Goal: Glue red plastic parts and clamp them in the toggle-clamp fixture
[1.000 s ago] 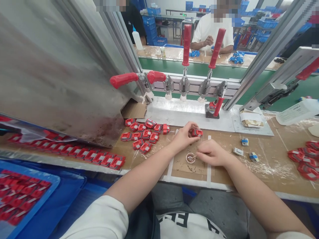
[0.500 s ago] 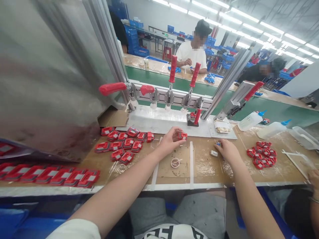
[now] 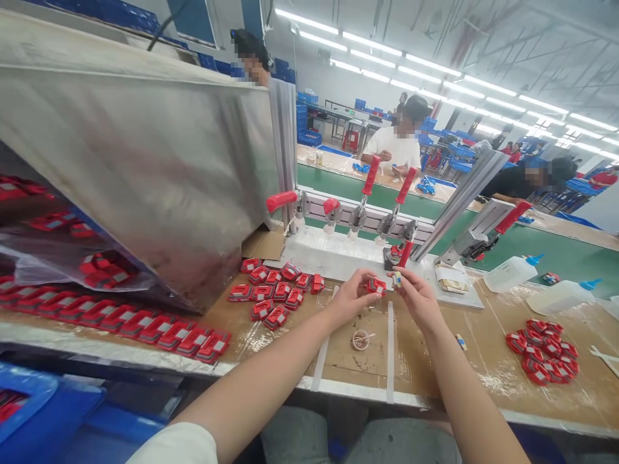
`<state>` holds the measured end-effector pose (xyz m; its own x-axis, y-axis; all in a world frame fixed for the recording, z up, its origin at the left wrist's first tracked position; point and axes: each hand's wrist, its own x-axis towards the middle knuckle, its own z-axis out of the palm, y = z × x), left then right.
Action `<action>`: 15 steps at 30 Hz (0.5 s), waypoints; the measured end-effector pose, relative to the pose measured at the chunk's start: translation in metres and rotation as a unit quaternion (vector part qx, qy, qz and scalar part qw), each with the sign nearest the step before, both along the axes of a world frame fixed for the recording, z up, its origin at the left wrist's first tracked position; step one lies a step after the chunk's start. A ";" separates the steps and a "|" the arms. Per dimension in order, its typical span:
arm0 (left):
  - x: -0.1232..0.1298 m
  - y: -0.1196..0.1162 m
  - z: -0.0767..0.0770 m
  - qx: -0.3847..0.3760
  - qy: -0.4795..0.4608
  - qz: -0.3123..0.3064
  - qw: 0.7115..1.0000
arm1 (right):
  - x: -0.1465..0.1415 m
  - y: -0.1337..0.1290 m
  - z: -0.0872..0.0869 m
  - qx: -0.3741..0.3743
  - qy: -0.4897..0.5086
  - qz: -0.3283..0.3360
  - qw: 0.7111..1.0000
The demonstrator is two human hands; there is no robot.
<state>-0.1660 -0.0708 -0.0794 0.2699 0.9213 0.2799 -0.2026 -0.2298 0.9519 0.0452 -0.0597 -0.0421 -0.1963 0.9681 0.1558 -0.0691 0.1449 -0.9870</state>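
Between the thumb and fingers of my left hand [image 3: 355,298] is a red plastic part [image 3: 376,287] with a pale patch. My right hand [image 3: 416,298] pinches a small white, blue and yellow piece [image 3: 397,279] just right of the red part, a narrow gap apart. A small round dish [image 3: 360,340] with a thin stick in it sits on the bench below my hands. Another small white and blue piece [image 3: 461,341] lies on the bench right of my right forearm. Several loose red parts [image 3: 281,292] lie left of my left hand.
Red-handled toggle clamps [image 3: 371,175] stand on a metal frame behind my hands. A row of red parts [image 3: 159,327] runs along the left bench edge beside a metal hood [image 3: 159,167]. More red parts [image 3: 541,351] and two bottles [image 3: 512,274] are at right. A co-worker [image 3: 399,138] sits opposite.
My right hand has lifted the small piece off the bench and brought it left, up beside the red part in my left hand. The view has swung toward the left.
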 end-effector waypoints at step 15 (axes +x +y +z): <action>0.001 0.000 -0.001 -0.009 0.003 -0.012 1.000 | -0.001 -0.007 -0.005 0.307 -0.234 -0.003 0.922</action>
